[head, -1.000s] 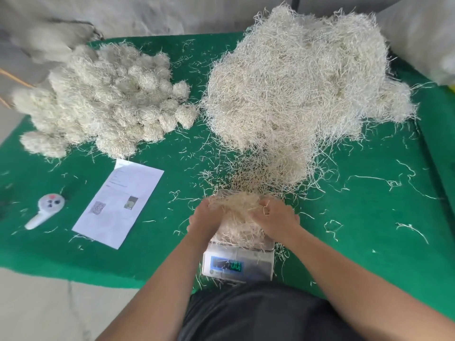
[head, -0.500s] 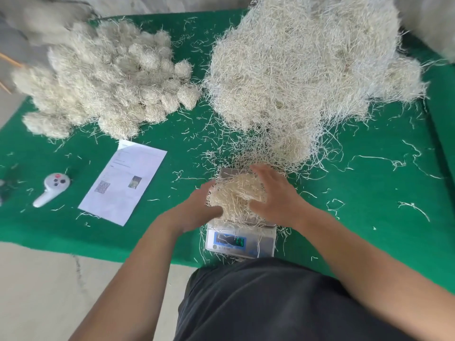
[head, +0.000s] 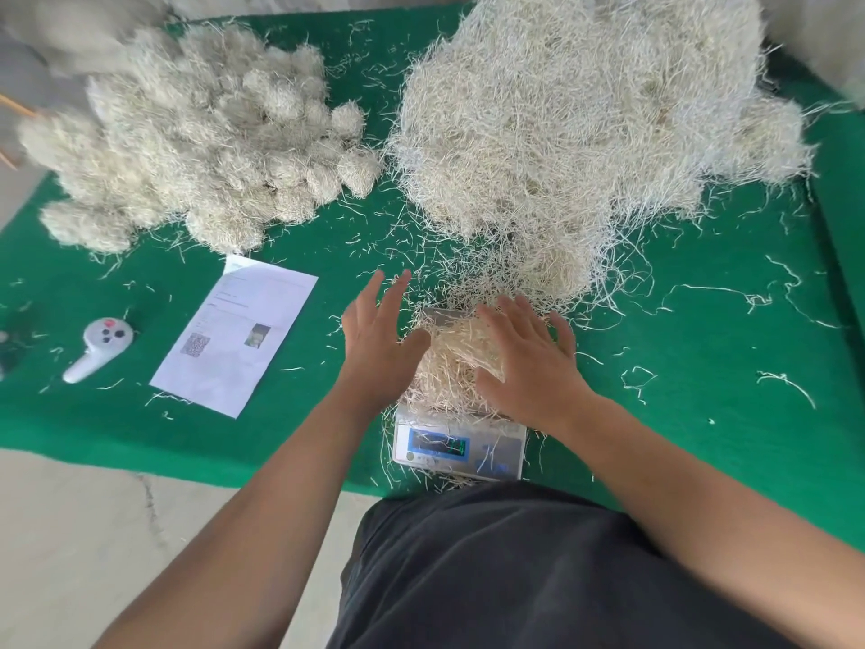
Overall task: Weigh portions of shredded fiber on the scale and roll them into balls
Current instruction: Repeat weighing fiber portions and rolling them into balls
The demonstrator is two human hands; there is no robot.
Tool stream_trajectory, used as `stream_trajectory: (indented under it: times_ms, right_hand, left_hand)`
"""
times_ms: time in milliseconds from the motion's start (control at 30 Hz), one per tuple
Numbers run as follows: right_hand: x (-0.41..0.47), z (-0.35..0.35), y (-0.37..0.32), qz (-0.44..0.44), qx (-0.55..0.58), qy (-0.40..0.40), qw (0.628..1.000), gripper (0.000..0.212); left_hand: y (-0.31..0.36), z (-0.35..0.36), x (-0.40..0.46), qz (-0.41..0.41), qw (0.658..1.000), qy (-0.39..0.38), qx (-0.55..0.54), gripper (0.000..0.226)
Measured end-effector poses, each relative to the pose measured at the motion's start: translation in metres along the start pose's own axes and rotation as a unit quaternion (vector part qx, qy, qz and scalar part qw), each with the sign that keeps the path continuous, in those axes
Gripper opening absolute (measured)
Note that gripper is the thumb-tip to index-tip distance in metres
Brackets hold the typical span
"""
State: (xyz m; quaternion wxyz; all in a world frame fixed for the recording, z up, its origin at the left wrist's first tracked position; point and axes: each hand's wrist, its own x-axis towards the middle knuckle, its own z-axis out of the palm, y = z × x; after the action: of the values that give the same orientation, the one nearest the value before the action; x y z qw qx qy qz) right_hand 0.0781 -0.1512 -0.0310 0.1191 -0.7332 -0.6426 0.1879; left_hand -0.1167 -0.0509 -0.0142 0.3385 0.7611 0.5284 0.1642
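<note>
A pale portion of shredded fiber (head: 449, 363) lies on a small white scale (head: 456, 449) at the near edge of the green mat, the display lit. My left hand (head: 379, 341) hovers at its left side, fingers spread, holding nothing. My right hand (head: 529, 363) is flat and spread at the portion's right side, partly covering it. A big loose heap of shredded fiber (head: 580, 133) rises just behind the scale. A pile of rolled fiber balls (head: 201, 142) sits at the back left.
A printed white sheet (head: 238, 339) lies left of the scale, and a small white handheld device (head: 100, 346) lies farther left. Loose strands litter the green mat (head: 725, 391). Bare floor shows at the near left beyond the mat's edge.
Both hands had cupped and pressed the portion on the scale; now they have opened and drawn apart, leaving it resting there. The view has tilted a little.
</note>
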Motion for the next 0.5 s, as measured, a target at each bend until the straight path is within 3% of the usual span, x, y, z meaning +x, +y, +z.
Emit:
stream_trajectory:
  times_ms: [100,233,367,500]
  right_hand:
    - [0.001,-0.004,-0.004,-0.017,0.009,0.025,0.999,0.082]
    - [0.001,-0.006,-0.008,-0.042,0.030,0.025,0.998,0.081]
    - [0.001,-0.004,-0.006,-0.036,0.052,0.015,0.998,0.081]
    - [0.000,0.000,-0.004,-0.027,0.057,0.004,0.998,0.081]
  left_hand:
    - [0.005,0.000,-0.007,0.112,0.988,0.037,0.101,0.064]
    - [0.006,0.010,-0.013,0.180,0.963,-0.024,0.198,0.077]
    - [-0.003,0.024,-0.016,0.187,0.937,-0.079,0.283,0.103]
    - [-0.007,0.032,-0.013,0.132,0.947,-0.032,0.292,0.091]
